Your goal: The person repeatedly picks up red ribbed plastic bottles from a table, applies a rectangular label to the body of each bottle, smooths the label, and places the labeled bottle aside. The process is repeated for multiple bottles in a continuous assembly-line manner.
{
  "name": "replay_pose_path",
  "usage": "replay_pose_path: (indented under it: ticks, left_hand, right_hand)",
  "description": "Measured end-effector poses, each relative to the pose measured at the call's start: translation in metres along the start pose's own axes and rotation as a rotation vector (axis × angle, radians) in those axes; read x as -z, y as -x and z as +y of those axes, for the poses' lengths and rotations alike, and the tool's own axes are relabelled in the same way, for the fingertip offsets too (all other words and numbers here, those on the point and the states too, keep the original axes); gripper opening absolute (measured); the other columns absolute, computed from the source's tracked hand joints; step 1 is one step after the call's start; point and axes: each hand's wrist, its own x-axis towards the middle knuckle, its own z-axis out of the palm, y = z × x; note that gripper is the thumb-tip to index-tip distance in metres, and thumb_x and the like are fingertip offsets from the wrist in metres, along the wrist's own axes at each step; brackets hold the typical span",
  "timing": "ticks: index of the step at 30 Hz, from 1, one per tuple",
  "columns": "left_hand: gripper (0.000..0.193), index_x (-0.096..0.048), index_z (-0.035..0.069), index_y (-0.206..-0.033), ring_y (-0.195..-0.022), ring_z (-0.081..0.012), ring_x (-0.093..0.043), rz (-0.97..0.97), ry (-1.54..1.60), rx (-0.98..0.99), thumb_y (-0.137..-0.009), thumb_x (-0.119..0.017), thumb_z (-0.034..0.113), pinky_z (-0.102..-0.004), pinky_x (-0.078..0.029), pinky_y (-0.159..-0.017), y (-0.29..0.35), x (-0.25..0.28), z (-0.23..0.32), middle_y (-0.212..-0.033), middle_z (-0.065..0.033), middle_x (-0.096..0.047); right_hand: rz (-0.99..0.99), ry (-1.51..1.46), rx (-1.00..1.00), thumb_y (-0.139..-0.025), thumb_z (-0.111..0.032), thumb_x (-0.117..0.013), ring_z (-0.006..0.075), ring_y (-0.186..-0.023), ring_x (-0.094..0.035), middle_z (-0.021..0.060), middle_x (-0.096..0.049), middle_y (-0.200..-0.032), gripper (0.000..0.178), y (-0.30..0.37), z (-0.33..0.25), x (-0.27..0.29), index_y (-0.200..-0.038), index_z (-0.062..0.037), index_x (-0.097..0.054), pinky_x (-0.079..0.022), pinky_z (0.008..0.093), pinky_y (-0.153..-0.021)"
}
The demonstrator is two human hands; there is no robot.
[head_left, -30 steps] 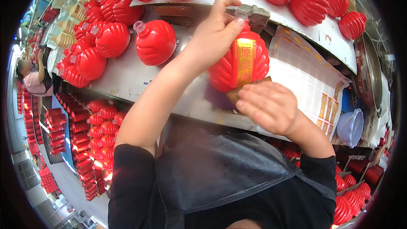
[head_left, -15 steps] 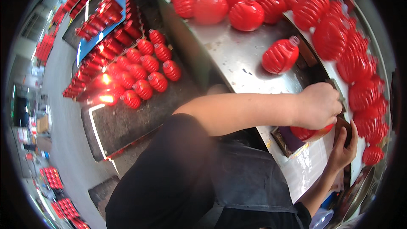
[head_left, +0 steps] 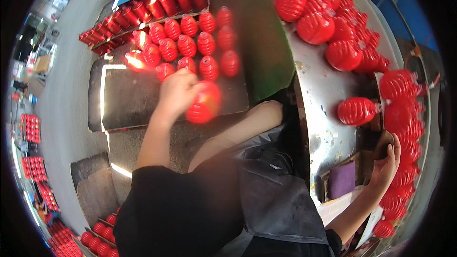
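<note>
Red bottle (head_left: 204, 104), one, blurred: is hanging from the left hand (head_left: 178, 90), which is clasping it at the top, over the near edge of a dark board (head_left: 138, 102). Red ribbed bottles (head_left: 188, 46), in rows: are standing on that board, just beyond. Brown block (head_left: 383, 144), one: is sitting in the right hand (head_left: 386, 165), whose fingers are gripping it. Purple pad (head_left: 342, 181), one: is lying near that hand. Lone red bottle (head_left: 356, 111): is resting on the metal-topped bench (head_left: 323, 93).

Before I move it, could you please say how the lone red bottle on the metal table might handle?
The lone red bottle is probably stiff, given its crisp moulded ridges. Its glossy surface may be slippery, and its rounded body could roll if tipped.
</note>
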Motion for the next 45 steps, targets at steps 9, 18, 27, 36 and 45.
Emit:
replay_pose_path:
  ticks: [9, 18, 27, 36, 45]
  left_hand:
    - [0.029, -0.077, 0.003, -0.083, -0.091, -0.0414, -0.070, 0.197, -0.325, 0.710, -0.085, -0.075, 0.032, -0.0532, -0.055, -0.080, 0.049, 0.008, -0.232, -0.096, -0.0211, -0.072]
    - [0.023, -0.078, 0.003, -0.087, -0.093, -0.0394, -0.071, 0.431, -0.374, 0.592, -0.088, -0.074, 0.026, -0.0514, -0.056, -0.085, 0.005, -0.050, -0.357, -0.095, -0.0196, -0.073]
    - [0.041, -0.082, 0.007, -0.085, -0.080, -0.0382, -0.075, 0.245, -0.389, 0.573, -0.095, -0.067, 0.044, -0.0533, -0.057, -0.073, -0.014, -0.072, -0.416, -0.090, -0.0177, -0.078]
    - [0.030, -0.077, 0.004, -0.114, -0.104, -0.0387, -0.070, 0.444, -0.393, 0.464, -0.095, -0.067, 0.025, -0.0502, -0.054, -0.093, -0.079, -0.065, -0.318, -0.112, -0.0195, -0.074]
    - [0.015, -0.076, 0.002, -0.108, -0.114, -0.0255, -0.070, 0.367, 0.444, -0.455, -0.097, -0.068, 0.006, -0.0362, -0.053, -0.100, -0.199, -0.144, 0.084, -0.119, -0.0134, -0.073]
  right_hand:
    - [0.027, 1.082, 0.407, -0.110, -0.036, -0.059, 0.0220, -0.112, -0.066, 0.0117, -0.072, -0.123, 0.042, -0.088, 0.016, -0.056, -0.136, -0.0036, -0.065, -0.050, 0.0352, -0.101]
    - [0.013, 1.772, 0.331, -0.105, -0.037, -0.061, 0.0411, -0.108, -0.069, 0.0226, -0.072, -0.113, 0.041, -0.100, 0.007, -0.089, -0.128, -0.0048, -0.070, -0.053, 0.0488, -0.094]
    - [-0.026, 1.319, 0.164, -0.100, -0.026, -0.063, 0.0313, -0.088, -0.070, 0.0216, -0.069, -0.091, 0.028, -0.073, 0.020, -0.052, -0.105, 0.0011, -0.063, -0.053, 0.0418, -0.081]
    - [0.857, 0.170, 0.045, -0.099, -0.036, -0.066, 0.0071, -0.047, -0.047, -0.0055, -0.058, -0.073, 0.024, 0.130, -0.079, 0.172, -0.100, -0.0116, -0.068, -0.034, 0.0224, -0.039]
    - [1.544, 0.322, 0.368, -0.099, -0.035, -0.072, 0.0073, -0.049, -0.046, -0.0047, -0.057, -0.067, 0.023, 0.379, -0.184, 0.388, -0.086, -0.0160, -0.068, -0.035, 0.0236, -0.044]
